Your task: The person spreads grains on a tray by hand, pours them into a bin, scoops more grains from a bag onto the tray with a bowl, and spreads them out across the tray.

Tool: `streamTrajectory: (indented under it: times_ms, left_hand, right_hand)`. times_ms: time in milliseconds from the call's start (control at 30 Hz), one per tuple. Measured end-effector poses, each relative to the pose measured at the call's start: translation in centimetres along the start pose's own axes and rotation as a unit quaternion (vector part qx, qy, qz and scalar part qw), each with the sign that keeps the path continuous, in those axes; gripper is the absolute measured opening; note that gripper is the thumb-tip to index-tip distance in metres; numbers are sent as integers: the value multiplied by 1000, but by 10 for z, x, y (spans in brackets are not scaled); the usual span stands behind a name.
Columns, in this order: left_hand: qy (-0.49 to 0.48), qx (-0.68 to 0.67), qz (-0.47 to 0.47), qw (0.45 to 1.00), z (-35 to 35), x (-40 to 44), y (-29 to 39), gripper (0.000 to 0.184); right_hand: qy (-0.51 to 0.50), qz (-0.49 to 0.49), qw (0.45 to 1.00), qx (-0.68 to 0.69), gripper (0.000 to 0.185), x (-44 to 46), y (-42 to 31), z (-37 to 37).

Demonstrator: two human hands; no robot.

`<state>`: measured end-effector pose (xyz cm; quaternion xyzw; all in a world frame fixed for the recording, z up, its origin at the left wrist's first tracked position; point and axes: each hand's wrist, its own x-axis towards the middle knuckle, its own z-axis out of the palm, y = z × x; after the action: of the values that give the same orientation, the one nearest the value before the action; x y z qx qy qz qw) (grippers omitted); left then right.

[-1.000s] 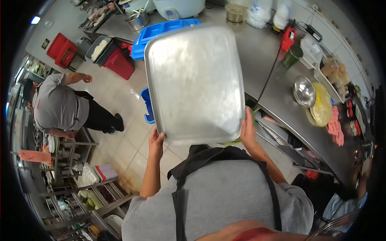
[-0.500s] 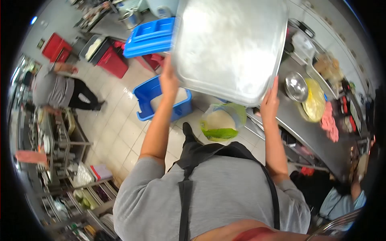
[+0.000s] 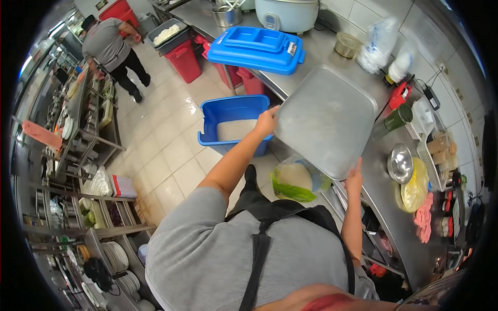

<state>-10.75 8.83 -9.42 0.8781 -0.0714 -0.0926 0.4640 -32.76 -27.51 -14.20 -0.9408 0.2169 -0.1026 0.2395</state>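
A large rectangular metal tray (image 3: 327, 122) is held out in front of me, tilted, over the edge of the steel counter. My left hand (image 3: 267, 122) grips its left edge, and my right hand (image 3: 354, 179) is closed on the near right corner. Below the left hand, a blue bin (image 3: 233, 103) on the floor holds a pale, grainy layer that looks like rice. Beside my foot and partly under the tray stands a clear-and-green plastic bag (image 3: 295, 193) with similar white contents.
On the counter (image 3: 316, 49) sit a blue lid (image 3: 259, 49), a rice cooker (image 3: 288, 15), a metal bowl (image 3: 400, 163), a yellow bag (image 3: 414, 186) and a pink cloth (image 3: 424, 217). A co-worker (image 3: 114, 49) stands far left. Shelves with plates (image 3: 115, 256) line the left.
Both hands have lowered the tray and brought it rightward over the counter edge. My view has turned, bringing more of the counter into sight. The co-worker now faces away, further off.
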Motion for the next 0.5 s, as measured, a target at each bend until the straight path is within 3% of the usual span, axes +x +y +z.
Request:
streamTrajectory:
  times_ms: [33,67,133,200,267,333,367,400,433,467,500]
  left_hand:
    - [4,1,-3,1000,-1,4,3,58]
    - [23,-169,-49,984,-1,7,7,56]
    - [57,-423,-98,899,-3,5,10,48]
    - [38,-421,-109,900,-1,1,-5,44]
    - [6,-412,-106,905,18,-6,-42,41]
    - [-46,-287,-145,946,40,-37,-81,34]
    - [-83,-150,-94,981,77,-37,-154,30]
    - [-104,-91,-114,984,69,-85,-138,29]
    - [-100,122,51,986,101,-111,-209,31]
    - [-304,239,-24,922,108,-141,-237,37]
    - [-373,289,10,882,113,-166,-263,36]
  right_hand:
    - [-25,97,980,172,64,4,-10,-13]
    - [-50,193,920,336,64,5,-19,-24]
    - [-9,196,904,380,60,-5,-38,-34]
    - [32,201,884,421,56,-13,-32,-27]
    - [-35,151,910,385,49,-20,0,-14]
    - [-33,97,939,329,47,-35,25,-13]
    - [-26,45,961,272,46,-39,30,-12]
    - [-31,44,961,273,46,-40,30,-16]
    - [33,-63,989,128,49,-45,25,-31]
    - [96,-166,981,-21,52,-51,21,-48]
    - [92,-160,983,-21,52,-51,19,-61]
